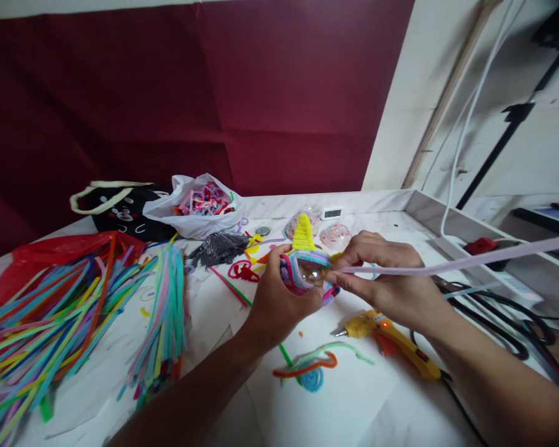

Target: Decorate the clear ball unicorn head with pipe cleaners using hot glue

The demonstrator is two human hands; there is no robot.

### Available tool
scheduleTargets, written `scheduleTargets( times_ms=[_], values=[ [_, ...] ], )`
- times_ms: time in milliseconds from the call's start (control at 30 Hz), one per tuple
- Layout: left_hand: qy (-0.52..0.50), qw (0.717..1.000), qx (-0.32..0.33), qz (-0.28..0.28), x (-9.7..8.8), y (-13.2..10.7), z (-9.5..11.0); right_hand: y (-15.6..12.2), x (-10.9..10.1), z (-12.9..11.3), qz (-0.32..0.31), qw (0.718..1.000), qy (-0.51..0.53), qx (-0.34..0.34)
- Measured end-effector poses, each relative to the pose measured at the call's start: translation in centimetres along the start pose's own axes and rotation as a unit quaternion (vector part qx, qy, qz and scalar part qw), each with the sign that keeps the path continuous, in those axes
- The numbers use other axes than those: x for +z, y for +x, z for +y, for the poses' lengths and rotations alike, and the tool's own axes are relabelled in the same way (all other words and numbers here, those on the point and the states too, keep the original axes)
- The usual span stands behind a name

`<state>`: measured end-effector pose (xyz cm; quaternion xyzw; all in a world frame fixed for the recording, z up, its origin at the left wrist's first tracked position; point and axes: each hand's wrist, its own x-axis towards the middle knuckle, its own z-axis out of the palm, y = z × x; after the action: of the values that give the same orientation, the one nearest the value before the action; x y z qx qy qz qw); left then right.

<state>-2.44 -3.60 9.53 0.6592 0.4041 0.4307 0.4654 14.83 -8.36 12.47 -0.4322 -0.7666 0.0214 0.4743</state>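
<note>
My left hand (pixel 284 295) is wrapped round a clear plastic ball (pixel 313 270) partly covered with rings of coloured pipe cleaners. A yellow cone (pixel 303 233) of coiled pipe cleaner stands up from the ball's top. Pinched between the thumb and fingers of my right hand (pixel 377 273) is a long pale lilac pipe cleaner (pixel 451 264). Its near end meets the ball's right side, and its tail runs off the right edge. My fingers hide the exact contact point. Below lie a yellow glue gun (pixel 395 341) and a blue pipe-cleaner coil (pixel 312 379).
Loose pipe cleaners (pixel 65 323) spread over the left, beside a bundle (pixel 163 310). A white bag (pixel 193 217) of scraps and a black bag (pixel 125 214) stand behind. Clear domes (pixel 335 234) and a small digital display (pixel 332 213) sit at the back; black cables (pixel 489 316) lie right.
</note>
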Motion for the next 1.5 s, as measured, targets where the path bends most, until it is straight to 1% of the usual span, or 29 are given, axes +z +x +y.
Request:
scheduleTargets(
  times_ms=[200,533,767,900,1067,1167,1300,1500],
  values=[
    [-0.014,1.000,0.008,-0.011,0.1,0.1,-0.3,-0.4,0.2,0.2,0.005,1.000,0.000,0.002],
    [-0.034,0.999,0.000,-0.012,0.2,0.3,-0.3,-0.7,0.4,0.5,0.008,1.000,-0.006,0.007],
    [-0.015,1.000,0.026,0.009,0.4,0.3,-0.8,-1.0,0.9,0.5,0.013,1.000,-0.009,0.021],
    [-0.008,0.999,0.039,0.003,0.3,0.3,-0.9,-1.0,0.8,0.3,0.011,0.999,-0.001,0.035],
    [0.005,0.999,0.034,0.000,0.0,0.4,-0.5,-0.6,0.3,0.1,-0.001,0.998,0.020,0.055],
    [0.016,1.000,0.020,0.004,-0.1,0.3,-0.3,-0.5,0.0,0.1,0.003,0.998,0.019,0.062],
    [0.012,1.000,0.006,0.001,-0.1,0.3,-0.2,-0.5,-0.1,0.2,0.007,0.999,0.012,0.048],
    [0.006,1.000,0.012,0.002,0.0,0.3,-0.5,-0.7,-0.1,0.1,0.002,0.999,0.007,0.048]
  ],
)
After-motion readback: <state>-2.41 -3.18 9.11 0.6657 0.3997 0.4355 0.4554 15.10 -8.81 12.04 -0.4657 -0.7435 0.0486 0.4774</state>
